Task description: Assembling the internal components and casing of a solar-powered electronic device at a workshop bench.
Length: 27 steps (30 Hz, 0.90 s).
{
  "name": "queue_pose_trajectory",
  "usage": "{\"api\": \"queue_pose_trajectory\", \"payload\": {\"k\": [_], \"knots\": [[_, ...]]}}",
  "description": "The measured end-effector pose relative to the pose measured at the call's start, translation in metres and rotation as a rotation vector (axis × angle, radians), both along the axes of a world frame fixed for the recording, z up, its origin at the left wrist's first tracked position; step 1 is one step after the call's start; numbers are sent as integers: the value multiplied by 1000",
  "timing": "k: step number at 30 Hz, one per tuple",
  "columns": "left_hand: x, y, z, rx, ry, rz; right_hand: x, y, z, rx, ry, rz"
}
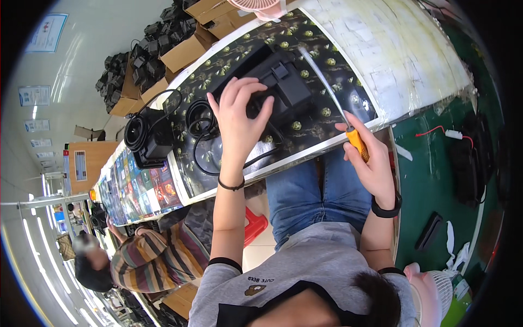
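Observation:
A black plastic device [289, 90] with a boxy body and a cable lies on the dark patterned mat [321, 82]. Over its near left side rests my left hand [239, 111], fingers curved and apart from the thumb; whether the fingertips press on the casing is hard to tell. My right hand [368, 155] is wrapped round the orange handle of a screwdriver [357, 143], at the table's near edge. Its long metal shaft slants up and left past the device's right side, the tip apart from the casing.
Another black device [155, 144] with a coiled cable sits to the left. Cardboard boxes [182, 52] and piled black units [131, 71] stand beyond the table. A pink fan [260, 6] is at the far edge. On the left sits a co-worker in a striped top [147, 259]. Green surface [414, 185] lies right.

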<state>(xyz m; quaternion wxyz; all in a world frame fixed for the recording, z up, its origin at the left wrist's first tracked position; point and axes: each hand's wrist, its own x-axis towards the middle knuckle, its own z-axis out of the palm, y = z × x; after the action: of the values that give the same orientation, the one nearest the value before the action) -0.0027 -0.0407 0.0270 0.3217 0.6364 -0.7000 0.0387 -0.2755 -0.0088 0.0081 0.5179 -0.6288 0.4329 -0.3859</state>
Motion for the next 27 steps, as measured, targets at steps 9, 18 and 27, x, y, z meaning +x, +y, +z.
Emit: {"api": "queue_pose_trajectory", "payload": {"k": [9,18,27], "knots": [[3,-17,4,-30,-17,6,0,16,18,-459,339,-92],[14,-36,15,36,-226,42,16,27,27,-628,587,-18],[17,-18,1,-355,17,271,41,24,23,-634,602,1]]}}
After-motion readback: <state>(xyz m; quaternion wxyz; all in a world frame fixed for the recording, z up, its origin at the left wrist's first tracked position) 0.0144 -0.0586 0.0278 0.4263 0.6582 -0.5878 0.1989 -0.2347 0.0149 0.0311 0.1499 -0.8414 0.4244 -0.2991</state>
